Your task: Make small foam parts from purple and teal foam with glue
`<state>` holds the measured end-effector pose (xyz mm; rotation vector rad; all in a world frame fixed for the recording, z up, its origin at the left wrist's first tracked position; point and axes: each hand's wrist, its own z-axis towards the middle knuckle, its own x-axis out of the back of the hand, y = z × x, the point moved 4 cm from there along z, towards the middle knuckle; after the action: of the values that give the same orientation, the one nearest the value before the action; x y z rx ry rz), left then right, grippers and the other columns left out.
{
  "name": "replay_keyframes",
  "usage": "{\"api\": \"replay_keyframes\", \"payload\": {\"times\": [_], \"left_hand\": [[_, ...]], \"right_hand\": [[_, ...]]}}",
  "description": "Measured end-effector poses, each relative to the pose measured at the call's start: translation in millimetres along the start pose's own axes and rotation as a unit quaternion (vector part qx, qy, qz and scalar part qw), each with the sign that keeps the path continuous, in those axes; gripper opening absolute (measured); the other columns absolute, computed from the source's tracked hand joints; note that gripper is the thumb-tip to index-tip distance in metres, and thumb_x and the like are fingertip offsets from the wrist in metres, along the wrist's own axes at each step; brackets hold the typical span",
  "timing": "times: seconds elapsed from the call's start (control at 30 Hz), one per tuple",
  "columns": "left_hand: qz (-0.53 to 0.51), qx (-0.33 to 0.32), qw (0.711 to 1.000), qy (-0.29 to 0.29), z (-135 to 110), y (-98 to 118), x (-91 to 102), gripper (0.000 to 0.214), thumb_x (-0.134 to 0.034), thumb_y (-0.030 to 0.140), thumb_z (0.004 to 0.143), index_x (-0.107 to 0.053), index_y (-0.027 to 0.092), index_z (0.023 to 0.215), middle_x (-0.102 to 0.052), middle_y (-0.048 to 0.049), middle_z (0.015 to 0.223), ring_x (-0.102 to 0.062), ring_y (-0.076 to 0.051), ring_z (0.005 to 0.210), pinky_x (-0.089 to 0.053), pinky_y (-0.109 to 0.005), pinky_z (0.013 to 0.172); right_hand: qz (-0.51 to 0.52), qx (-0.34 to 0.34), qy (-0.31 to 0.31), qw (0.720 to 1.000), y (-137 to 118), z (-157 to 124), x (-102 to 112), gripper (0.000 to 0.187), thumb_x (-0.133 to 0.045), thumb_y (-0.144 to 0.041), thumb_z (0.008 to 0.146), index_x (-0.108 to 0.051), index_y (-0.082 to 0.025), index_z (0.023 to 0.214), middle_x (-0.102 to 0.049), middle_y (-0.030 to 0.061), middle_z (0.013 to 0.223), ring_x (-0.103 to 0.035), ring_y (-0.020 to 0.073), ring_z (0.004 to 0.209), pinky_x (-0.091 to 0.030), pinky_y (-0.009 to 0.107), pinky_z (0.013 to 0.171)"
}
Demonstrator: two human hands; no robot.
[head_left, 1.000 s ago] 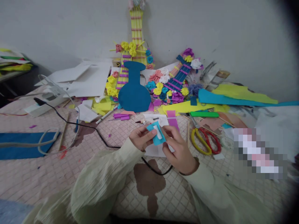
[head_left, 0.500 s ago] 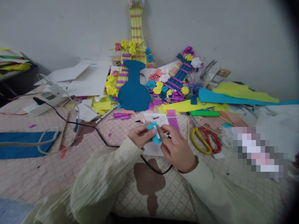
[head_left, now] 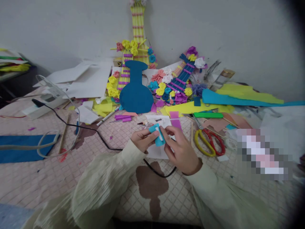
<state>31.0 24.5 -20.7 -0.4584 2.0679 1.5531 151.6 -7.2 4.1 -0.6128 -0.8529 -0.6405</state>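
A small piece of light-blue crepe paper (head_left: 160, 141) with a narrow white strip (head_left: 159, 134) on it is held up between both hands. My left hand (head_left: 143, 139) pinches its left side, thumb in front over the paper. From the right, the fingers of my right hand (head_left: 181, 149) are closed at its other edge. Below the hands lies a white sheet (head_left: 157, 152), partly hidden by them. Just beyond the fingers are a pen-like tip (head_left: 142, 123) and a purple paper strip (head_left: 175, 120).
Scissors with yellow and red handles (head_left: 211, 143) and a green cutter (head_left: 208, 115) lie at right. A dark-blue guitar-shaped cutout (head_left: 136, 95) leans on flower-decorated paper instruments behind. A black cable (head_left: 102, 136) crosses under the hands; a power strip (head_left: 44, 103) sits at left.
The light-blue paper has tilted slightly, showing more of the white strip. My right fingers have shifted a little along its edge. Both hands keep hold.
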Motion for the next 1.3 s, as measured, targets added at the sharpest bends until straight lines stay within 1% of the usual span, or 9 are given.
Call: {"api": "replay_keyframes", "payload": {"times": [0.27,0.6,0.67,0.87,1.1,1.17,1.2,1.23,1.3], "left_hand": [[-0.008,0.006,1.0,-0.017,0,-2,-0.4,0.027,-0.079,0.026,0.048,-0.072,0.017,0.073,-0.066,0.0016,0.061,-0.059,-0.009,0.058,-0.051,-0.024,0.068],[0.011,0.005,1.0,-0.003,-1,-1,-0.1,0.026,-0.078,0.024,0.049,-0.071,0.016,0.072,-0.066,0.0014,0.063,-0.06,-0.009,0.06,-0.05,-0.021,0.064],[0.008,0.007,1.0,-0.014,-1,0,-0.8,0.027,-0.078,0.024,0.049,-0.071,0.016,0.074,-0.066,0.0009,0.063,-0.06,-0.01,0.061,-0.05,-0.022,0.065],[-0.02,0.011,0.999,-0.031,-2,-1,-1.2,0.028,-0.077,0.024,0.053,-0.071,0.017,0.078,-0.067,-0.0002,0.067,-0.061,-0.011,0.064,-0.05,-0.023,0.065],[-0.027,0.006,0.999,-0.027,-1,-1,-0.7,0.028,-0.077,0.024,0.053,-0.07,0.016,0.078,-0.068,0.0,0.072,-0.062,-0.011,0.069,-0.05,-0.023,0.069],[-0.031,0.004,0.999,-0.021,-1,1,-0.3,0.026,-0.077,0.024,0.053,-0.07,0.016,0.077,-0.068,-0.0007,0.074,-0.062,-0.012,0.07,-0.05,-0.023,0.069],[-0.032,0.002,0.999,-0.019,-1,1,-0.2,0.026,-0.077,0.023,0.053,-0.07,0.015,0.076,-0.068,-0.0011,0.073,-0.062,-0.012,0.07,-0.051,-0.024,0.068],[-0.033,0.0,0.999,-0.018,0,2,-0.1,0.026,-0.077,0.023,0.052,-0.07,0.015,0.076,-0.068,-0.0013,0.073,-0.062,-0.012,0.069,-0.051,-0.024,0.068],[-0.037,-0.003,0.999,-0.018,0,3,-0.2,0.026,-0.078,0.022,0.052,-0.07,0.014,0.075,-0.068,-0.0017,0.071,-0.061,-0.012,0.067,-0.051,-0.024,0.067]], "right_hand": [[0.055,-0.01,0.016,0.998,0,-1,1,0.066,-0.039,-0.007,0.077,-0.018,-0.023,0.138,-0.039,0.0118,0.112,-0.045,0.0218,0.1,-0.044,0.041,0.084],[-0.069,0.016,0.014,0.997,-5,1,3,0.06,-0.039,-0.009,0.079,-0.025,-0.016,0.136,-0.047,0.0147,0.106,-0.046,0.0264,0.097,-0.045,0.045,0.081],[-0.048,0.006,0.013,0.999,-4,0,3,0.06,-0.039,-0.009,0.078,-0.025,-0.018,0.136,-0.047,0.0141,0.107,-0.046,0.026,0.098,-0.044,0.045,0.082],[0.117,-0.038,0.044,0.991,-4,-3,4,0.063,-0.036,-0.005,0.077,-0.025,-0.024,0.136,-0.044,0.0104,0.113,-0.046,0.0202,0.103,-0.043,0.038,0.086],[0.109,-0.039,0.056,0.992,-5,-1,8,0.056,-0.036,-0.007,0.077,-0.034,-0.02,0.132,-0.048,0.0108,0.112,-0.05,0.0188,0.101,-0.044,0.035,0.085],[0.062,-0.1,0.075,0.99,8,-2,18,0.044,-0.037,-0.012,0.079,-0.048,-0.017,0.121,-0.056,0.0102,0.102,-0.055,0.0179,0.091,-0.045,0.032,0.079],[0.024,-0.157,0.074,0.985,20,-3,24,0.036,-0.038,-0.016,0.08,-0.056,-0.016,0.111,-0.06,0.009,0.093,-0.057,0.0173,0.082,-0.045,0.031,0.074],[-0.025,-0.224,0.054,0.973,33,-6,29,0.029,-0.039,-0.021,0.081,-0.062,-0.016,0.097,-0.062,0.0073,0.08,-0.058,0.0168,0.071,-0.045,0.03,0.068],[-0.131,-0.341,-0.055,0.929,61,-15,34,0.031,-0.039,-0.032,0.082,-0.064,-0.017,0.073,-0.061,0.006,0.064,-0.057,0.0183,0.062,-0.041,0.03,0.059]]}}
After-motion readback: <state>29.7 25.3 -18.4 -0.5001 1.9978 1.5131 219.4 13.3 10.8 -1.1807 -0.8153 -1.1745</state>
